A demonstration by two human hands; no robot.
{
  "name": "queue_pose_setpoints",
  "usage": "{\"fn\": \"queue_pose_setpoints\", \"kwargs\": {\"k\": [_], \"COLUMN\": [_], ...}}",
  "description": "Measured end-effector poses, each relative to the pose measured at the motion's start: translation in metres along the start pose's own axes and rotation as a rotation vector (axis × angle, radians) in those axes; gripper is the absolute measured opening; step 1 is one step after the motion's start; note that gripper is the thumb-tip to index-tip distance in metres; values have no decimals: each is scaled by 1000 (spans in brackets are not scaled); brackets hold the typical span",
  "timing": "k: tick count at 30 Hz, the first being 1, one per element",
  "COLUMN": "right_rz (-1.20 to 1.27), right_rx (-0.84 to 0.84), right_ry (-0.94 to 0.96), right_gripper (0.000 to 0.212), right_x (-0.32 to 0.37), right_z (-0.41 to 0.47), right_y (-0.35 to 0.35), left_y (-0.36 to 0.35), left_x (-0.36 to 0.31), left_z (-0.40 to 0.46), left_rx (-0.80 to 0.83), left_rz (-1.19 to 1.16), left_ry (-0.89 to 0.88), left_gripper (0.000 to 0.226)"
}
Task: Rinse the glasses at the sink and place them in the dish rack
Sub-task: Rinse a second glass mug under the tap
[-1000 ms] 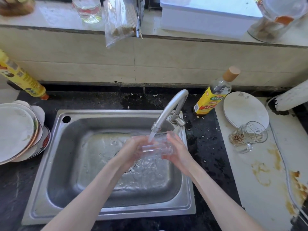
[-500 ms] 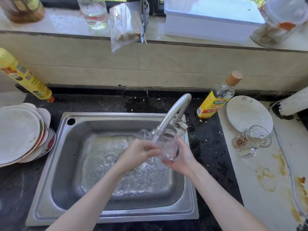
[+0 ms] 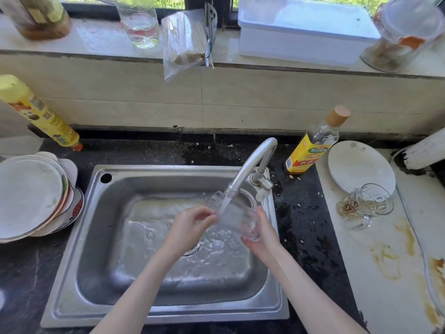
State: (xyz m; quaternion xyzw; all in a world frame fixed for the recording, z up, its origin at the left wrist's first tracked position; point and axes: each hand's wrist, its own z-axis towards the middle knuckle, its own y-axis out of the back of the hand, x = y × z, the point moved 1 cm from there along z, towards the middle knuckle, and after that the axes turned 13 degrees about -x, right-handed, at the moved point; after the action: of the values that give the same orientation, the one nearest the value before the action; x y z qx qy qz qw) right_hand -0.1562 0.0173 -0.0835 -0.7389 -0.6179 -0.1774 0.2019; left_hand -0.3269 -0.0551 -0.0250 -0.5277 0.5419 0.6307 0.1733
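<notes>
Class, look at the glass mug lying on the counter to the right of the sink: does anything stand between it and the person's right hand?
Nothing visible does. The right hand holds a glass under the tap; only bare dark counter separates it from the mug.

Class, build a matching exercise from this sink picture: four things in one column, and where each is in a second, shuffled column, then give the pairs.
Things
1. clear glass
2. glass mug
3. stack of plates
4. white box

Places
A. on the window sill
B. left of the sink
C. lying on its side, right counter
D. under the tap, held in the right hand

Pairs: 1-D, 2-C, 3-B, 4-A
</notes>
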Motion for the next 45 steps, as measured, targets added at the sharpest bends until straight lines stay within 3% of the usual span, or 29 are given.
{"fn": "queue_pose_setpoints", "kwargs": {"k": [3, 5, 7, 9, 15, 19, 22, 28, 37, 45], "right_rz": [102, 146, 162, 184, -4, -48, 70, 224, 295, 260], "right_rx": [39, 87, 151, 191, 257, 261, 106, -41, -35, 9], "right_ry": [-93, -135, -156, -192, -189, -182, -141, -91, -149, -104], "right_gripper": [64, 71, 61, 56, 65, 51, 33, 49, 14, 18], "right_x": [-11, -12, -10, -9, -6, -1, 11, 29, 39, 45], "right_z": [0, -3, -7, -8, -7, 1, 10, 27, 28, 20], "right_y": [2, 2, -1, -3, -12, -18, -19, -17, -15, -9], "left_y": [-2, -4, -6, -7, -7, -13, -14, -14, -14, -20], "left_x": [6, 7, 6, 1, -8, -4, -3, 1, 4, 2], "left_z": [-3, -7, -11, -12, -13, -16, -16, -13, -13, -8], "left_rx": [53, 30, -43, -47, -58, -164, -157, -150, -122, -117], "left_rz": [133, 63, -47, -119, -306, -165, -79, -39, -25, 28], "left_ry": [-147, -222, -267, -233, -180, -328, -406, -431, -448, -438], "left_gripper": [6, 7, 20, 15, 25, 30, 23, 20, 20, 29]}}
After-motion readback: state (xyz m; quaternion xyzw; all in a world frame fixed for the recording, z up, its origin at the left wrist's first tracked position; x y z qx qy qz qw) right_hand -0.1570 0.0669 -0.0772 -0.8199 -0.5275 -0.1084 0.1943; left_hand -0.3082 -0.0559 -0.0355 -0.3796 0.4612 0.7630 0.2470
